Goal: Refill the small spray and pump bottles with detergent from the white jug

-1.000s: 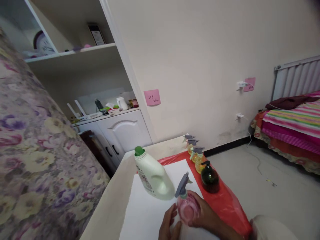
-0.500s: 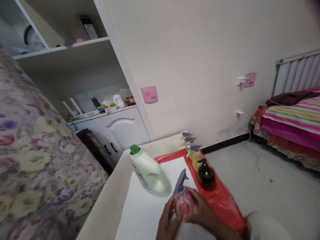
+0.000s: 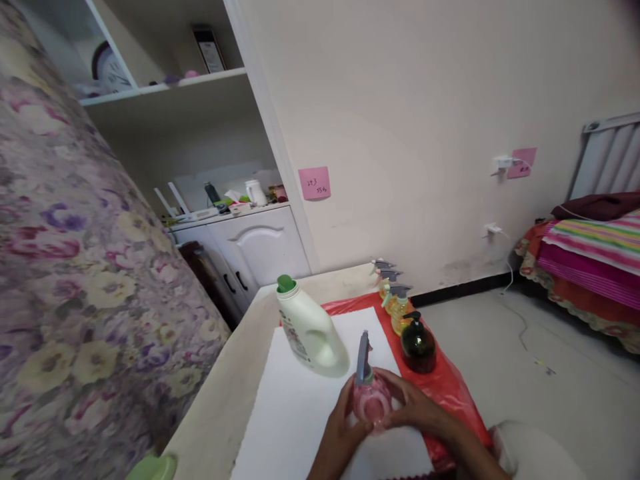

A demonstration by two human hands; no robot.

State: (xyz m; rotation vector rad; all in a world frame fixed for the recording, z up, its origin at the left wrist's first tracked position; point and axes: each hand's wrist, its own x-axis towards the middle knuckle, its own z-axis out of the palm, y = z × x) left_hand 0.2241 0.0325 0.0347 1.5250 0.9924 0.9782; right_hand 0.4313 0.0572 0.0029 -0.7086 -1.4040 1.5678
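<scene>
On the far left, a big flowered cloth (image 3: pixel 75 267) fills that side and hides what is behind it. Next to it runs the left edge of the table (image 3: pixel 225 400), and a bit of a green thing (image 3: pixel 153 469) sits at the near edge, cut off by the frame. A white sheet (image 3: pixel 295 420) covers most of the table, and its near left part is bare. A white jug (image 3: pixel 310 330) with a green cap stands on the sheet, a little way from the hands.

The left hand (image 3: pixel 343 430) curls around the left side of a pink spray bottle (image 3: pixel 371 399), and the right hand (image 3: pixel 417 410) wraps the right side. Both hands hold the bottle, which stands upright near the front of the sheet. Its grey spray top points up.

Just to the right, a dark green pump bottle (image 3: pixel 419 347) stands on a red plastic sheet (image 3: pixel 450 393), close to the right hand. Behind it is a row of yellow spray bottles (image 3: pixel 397 313), partly hiding each other. The table's right edge drops to open grey floor (image 3: pixel 550 373). A striped bed (image 3: pixel 595 260) is on the far right, cut off. White cupboards (image 3: pixel 250 247) stand by the far wall, with small things on top, too small to make out.
</scene>
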